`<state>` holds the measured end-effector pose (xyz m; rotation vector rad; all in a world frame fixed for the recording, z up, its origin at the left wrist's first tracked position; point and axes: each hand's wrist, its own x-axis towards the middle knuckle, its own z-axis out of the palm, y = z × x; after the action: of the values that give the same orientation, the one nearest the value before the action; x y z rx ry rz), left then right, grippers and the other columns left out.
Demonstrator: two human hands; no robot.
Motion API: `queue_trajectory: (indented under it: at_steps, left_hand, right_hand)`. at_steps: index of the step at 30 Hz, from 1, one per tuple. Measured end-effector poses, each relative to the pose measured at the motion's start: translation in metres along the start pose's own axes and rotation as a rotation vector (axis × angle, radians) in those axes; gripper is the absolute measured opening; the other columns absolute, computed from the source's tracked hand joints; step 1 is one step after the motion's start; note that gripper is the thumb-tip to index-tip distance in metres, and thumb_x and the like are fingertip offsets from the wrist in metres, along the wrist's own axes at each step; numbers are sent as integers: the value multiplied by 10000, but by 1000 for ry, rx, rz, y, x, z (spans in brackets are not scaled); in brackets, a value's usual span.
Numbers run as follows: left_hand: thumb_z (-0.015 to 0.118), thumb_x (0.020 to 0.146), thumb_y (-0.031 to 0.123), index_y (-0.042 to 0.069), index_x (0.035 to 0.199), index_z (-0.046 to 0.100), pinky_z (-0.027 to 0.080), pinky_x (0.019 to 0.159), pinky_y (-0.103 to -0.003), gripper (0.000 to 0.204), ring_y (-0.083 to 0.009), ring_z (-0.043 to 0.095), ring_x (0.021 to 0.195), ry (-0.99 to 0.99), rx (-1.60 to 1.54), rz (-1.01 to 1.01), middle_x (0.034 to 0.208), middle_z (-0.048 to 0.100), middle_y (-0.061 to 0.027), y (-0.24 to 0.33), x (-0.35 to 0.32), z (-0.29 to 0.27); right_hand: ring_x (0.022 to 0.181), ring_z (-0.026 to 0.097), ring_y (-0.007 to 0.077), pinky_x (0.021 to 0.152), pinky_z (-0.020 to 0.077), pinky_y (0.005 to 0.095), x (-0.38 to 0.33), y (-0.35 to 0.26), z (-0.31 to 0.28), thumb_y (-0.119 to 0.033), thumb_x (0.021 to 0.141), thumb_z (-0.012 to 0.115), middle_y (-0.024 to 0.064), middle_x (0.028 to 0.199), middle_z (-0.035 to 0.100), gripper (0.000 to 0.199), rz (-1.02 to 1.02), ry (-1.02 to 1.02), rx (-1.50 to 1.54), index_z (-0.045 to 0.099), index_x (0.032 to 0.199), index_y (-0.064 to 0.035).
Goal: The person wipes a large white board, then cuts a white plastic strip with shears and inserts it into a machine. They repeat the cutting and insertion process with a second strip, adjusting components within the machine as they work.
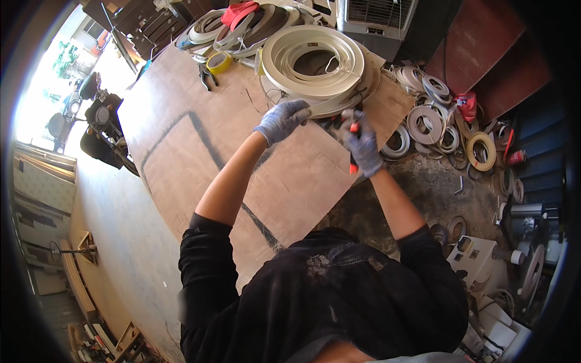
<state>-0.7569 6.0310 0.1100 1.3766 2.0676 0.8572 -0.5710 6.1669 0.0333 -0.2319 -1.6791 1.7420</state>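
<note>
From where I stand, the person's left hand (282, 122), in a greyish knitted glove, is at the near edge of the pale coiled strip (278, 60); its fingers are bent close together, though I cannot tell whether they pinch the strip. The right hand (363, 148), gloved too, is just beside it, wrapped around a tool with orange-and-black handles (353, 169) (its working end is too blurred to make out). The big coil lies flat in the upper middle of the frame, on top of other coils at the far end of the wooden surface (290, 181). To its left lie a roll of yellow tape (221, 70) and dark-handled pliers (207, 77); a red cloth-like thing (238, 13) rests on more coils at the top. Loose coils (413, 130) crowd the floor at the right of the frame.
</note>
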Motion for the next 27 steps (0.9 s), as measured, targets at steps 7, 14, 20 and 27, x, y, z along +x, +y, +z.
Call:
queue_trajectory:
  at_steps: [7,14,20,27]
  left_hand:
    - [541,954,237,22,1113,610,461,832,-305,276,-151,551,887,32,-93,190,930,626,-56,-11,-2,10]
    - [552,950,194,5,1114,608,456,849,-302,256,-135,544,923,-61,-461,327,959,623,-46,-8,18,27]
    - [555,949,180,10,1087,617,457,839,-284,227,-111,536,912,-47,-582,354,958,610,-16,-3,25,42]
    - [613,918,209,13,1051,640,479,813,-283,238,-96,559,899,-9,-628,394,948,631,-17,5,26,38]
  right_hand:
    - [818,528,99,804,471,264,84,-14,-19,-35,843,646,-17,866,555,298,-158,-309,-322,560,1128,-31]
    - [876,535,85,821,479,239,110,-29,-39,-63,827,692,-20,921,544,271,122,-525,-16,572,1069,-42]
    - [869,525,66,810,471,223,113,-41,-45,-45,840,676,-28,916,528,272,244,-615,112,547,1080,-54]
    - [818,483,72,759,435,222,98,-34,-22,-171,832,692,-30,885,509,250,126,-563,143,532,1009,-95]
